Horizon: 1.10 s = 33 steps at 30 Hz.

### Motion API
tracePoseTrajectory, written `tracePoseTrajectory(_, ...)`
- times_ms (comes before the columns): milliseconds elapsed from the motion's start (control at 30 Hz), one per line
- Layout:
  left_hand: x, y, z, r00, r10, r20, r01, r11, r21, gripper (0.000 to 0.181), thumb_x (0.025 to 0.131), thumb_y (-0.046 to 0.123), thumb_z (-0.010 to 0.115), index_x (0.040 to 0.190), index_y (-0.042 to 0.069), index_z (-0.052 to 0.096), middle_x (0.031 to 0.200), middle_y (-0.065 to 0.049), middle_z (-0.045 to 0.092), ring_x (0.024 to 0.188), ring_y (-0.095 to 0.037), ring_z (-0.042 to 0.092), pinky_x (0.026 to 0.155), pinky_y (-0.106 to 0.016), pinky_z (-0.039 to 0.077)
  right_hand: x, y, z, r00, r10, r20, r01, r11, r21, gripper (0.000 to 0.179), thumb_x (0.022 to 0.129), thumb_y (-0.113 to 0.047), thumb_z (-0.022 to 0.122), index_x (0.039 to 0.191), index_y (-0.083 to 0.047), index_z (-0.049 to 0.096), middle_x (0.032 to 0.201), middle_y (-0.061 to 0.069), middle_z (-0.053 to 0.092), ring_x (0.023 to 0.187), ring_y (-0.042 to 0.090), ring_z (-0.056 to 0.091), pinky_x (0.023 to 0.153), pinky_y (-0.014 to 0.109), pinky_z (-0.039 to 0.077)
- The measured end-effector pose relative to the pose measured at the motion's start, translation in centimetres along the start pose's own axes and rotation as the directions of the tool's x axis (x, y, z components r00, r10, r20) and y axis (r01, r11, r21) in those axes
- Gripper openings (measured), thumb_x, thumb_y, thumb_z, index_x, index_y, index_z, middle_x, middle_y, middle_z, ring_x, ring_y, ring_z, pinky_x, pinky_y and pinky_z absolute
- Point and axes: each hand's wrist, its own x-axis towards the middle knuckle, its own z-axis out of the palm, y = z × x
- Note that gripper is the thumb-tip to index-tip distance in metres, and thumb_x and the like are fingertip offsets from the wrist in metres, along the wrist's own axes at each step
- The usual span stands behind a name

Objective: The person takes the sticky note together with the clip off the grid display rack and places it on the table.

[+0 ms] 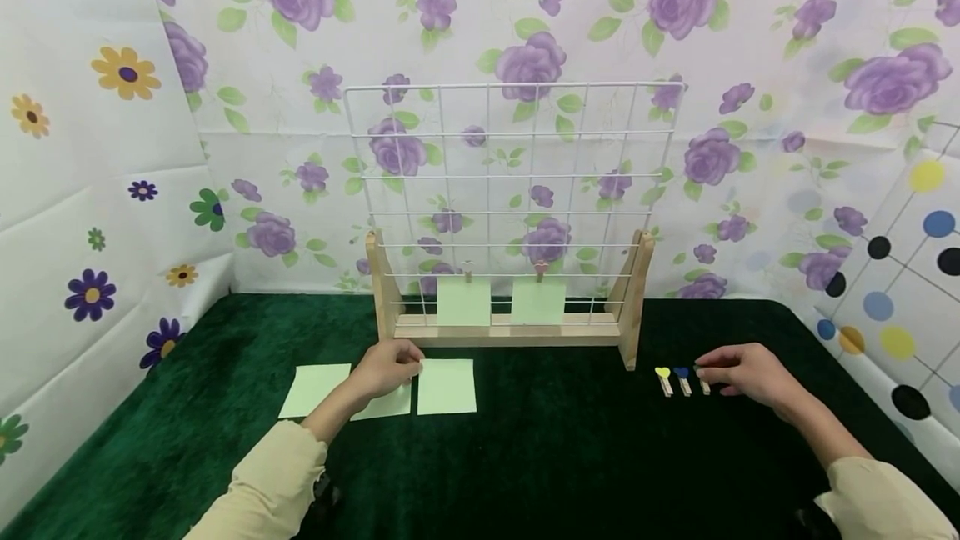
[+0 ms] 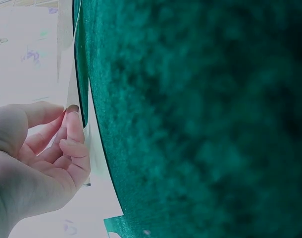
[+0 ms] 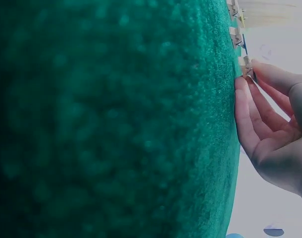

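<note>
My left hand (image 1: 386, 369) pinches the top left corner of a pale green paper square (image 1: 447, 387) between thumb and finger. In the left wrist view the sheet's edge (image 2: 72, 84) rises from the fingertips. Under that hand lies a second green square (image 1: 386, 407), partly covered, and a third square (image 1: 318, 388) is left of it. At the right, my right hand (image 1: 750, 373) has thumb and fingers on a small wooden clip (image 3: 247, 66), its top hidden by the fingers. Beside it lie a clip with a yellow heart (image 1: 663, 380) and one with a blue heart (image 1: 682, 380).
A white wire grid (image 1: 510, 177) stands in a wooden base (image 1: 506, 340) at the back middle. Two green squares hang low on it: a left one (image 1: 463, 302) and a right one (image 1: 537, 304), each under a clip. Dark green cloth (image 1: 540, 457) covers the table.
</note>
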Motion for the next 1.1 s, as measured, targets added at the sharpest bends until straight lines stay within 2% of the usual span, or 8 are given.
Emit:
tracePoseTrajectory(233, 0.0, 0.0, 0.0, 1.0, 0.0, -0.01, 0.0, 1.0, 0.0, 0.011, 0.093, 0.004, 0.059, 0.1, -0.001, 0.067, 0.087, -0.007, 0.063, 0.074, -0.019, 0.062, 0.066, -0.035, 0.048, 0.0, 0.2, 0.1, 1.0, -0.026, 0.001, 0.026, 0.999, -0.022, 0.041, 0.09, -0.027, 0.07, 0.115, 0.005, 0.066, 0.117, 0.023, 0.06, 0.091, 0.023, 0.063, 0.072, 0.035, 0.055)
tracePoseTrajectory(567, -0.3, -0.1, -0.1, 1.0, 0.008, -0.02, -0.008, 1.0, -0.006, 0.012, 0.094, 0.005, 0.058, 0.1, 0.0, 0.067, 0.093, -0.007, 0.062, 0.077, -0.019, 0.06, 0.067, -0.036, 0.048, 0.2, 0.1, 0.0, 1.0, -0.02, 0.005, 0.02, 0.999, -0.049, 0.041, 0.091, -0.027, 0.068, 0.117, 0.005, 0.064, 0.12, 0.026, 0.058, 0.091, 0.022, 0.062, 0.072, 0.035, 0.055)
tracePoseTrajectory(700, -0.3, -0.1, -0.2, 1.0, 0.012, -0.024, -0.012, 1.0, -0.006, 0.013, 0.094, 0.005, 0.058, 0.101, 0.0, 0.068, 0.094, -0.007, 0.062, 0.079, -0.019, 0.059, 0.067, -0.035, 0.047, 0.1, 0.0, 0.0, 1.0, -0.018, 0.003, 0.018, 0.999, -0.049, 0.044, 0.093, -0.028, 0.065, 0.12, 0.007, 0.062, 0.117, 0.024, 0.06, 0.092, 0.024, 0.062, 0.072, 0.036, 0.055)
tracePoseTrajectory(933, -0.5, 0.2, -1.2, 0.998, 0.051, -0.028, -0.052, 0.998, -0.023, 0.019, 0.096, 0.009, 0.057, 0.109, -0.002, 0.066, 0.098, -0.009, 0.063, 0.083, -0.023, 0.059, 0.064, -0.034, 0.049, -0.2, -0.1, -0.3, 0.998, -0.055, -0.018, 0.054, 0.997, -0.047, 0.044, 0.099, -0.028, 0.057, 0.123, 0.009, 0.059, 0.111, 0.02, 0.063, 0.094, 0.026, 0.063, 0.071, 0.034, 0.055)
tracePoseTrajectory(1100, -0.7, 0.9, -2.0, 0.996, 0.075, -0.043, -0.077, 0.996, -0.041, 0.024, 0.098, 0.011, 0.055, 0.116, -0.002, 0.064, 0.107, -0.012, 0.063, 0.095, -0.027, 0.06, 0.073, -0.039, 0.052, -0.4, -0.6, -0.7, 0.992, -0.102, -0.072, 0.097, 0.993, -0.063, 0.046, 0.1, -0.03, 0.055, 0.124, 0.01, 0.057, 0.113, 0.024, 0.062, 0.095, 0.029, 0.063, 0.071, 0.033, 0.055)
